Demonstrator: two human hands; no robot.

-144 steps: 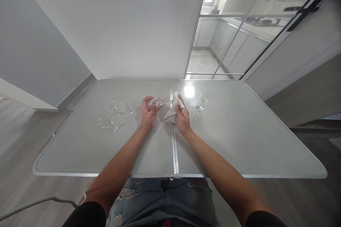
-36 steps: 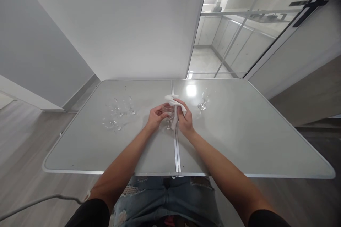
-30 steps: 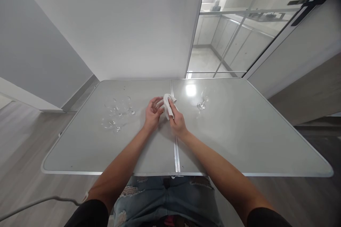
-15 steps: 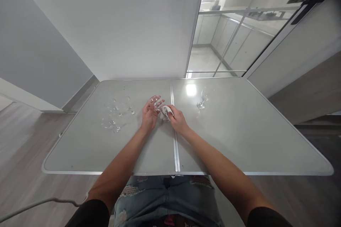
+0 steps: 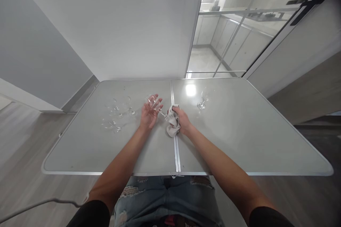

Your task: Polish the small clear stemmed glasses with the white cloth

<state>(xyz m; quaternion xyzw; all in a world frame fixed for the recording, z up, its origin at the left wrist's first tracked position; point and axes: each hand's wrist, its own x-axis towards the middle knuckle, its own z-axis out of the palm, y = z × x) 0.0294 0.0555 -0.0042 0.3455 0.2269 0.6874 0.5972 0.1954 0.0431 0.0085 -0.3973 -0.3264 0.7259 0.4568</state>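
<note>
Over the middle of the table, my left hand (image 5: pixel 149 113) cradles the bowl of a clear wine glass (image 5: pixel 154 103), its fingers behind the glass. The glass lies tilted, its stem pointing down and right to a crumpled light-grey cloth (image 5: pixel 173 124). My right hand (image 5: pixel 183 117) grips this cloth, which is against the foot end of the glass. Part of the cloth hangs down below my fingers, and the foot is largely hidden by it.
Several clear glasses (image 5: pixel 117 113) stand close together on the left half of the table (image 5: pixel 239 142). One stemmed glass (image 5: pixel 201 104) is alone on the right half. A metal seam (image 5: pixel 176 152) divides the tabletop. Behind are a white wall (image 5: pixel 138 35) and a glazed door (image 5: pixel 226 42).
My right hand has moved slightly right and down with the cloth, more of which now shows. My left hand has shifted a little left, and the glass's stem has come into sight.
</note>
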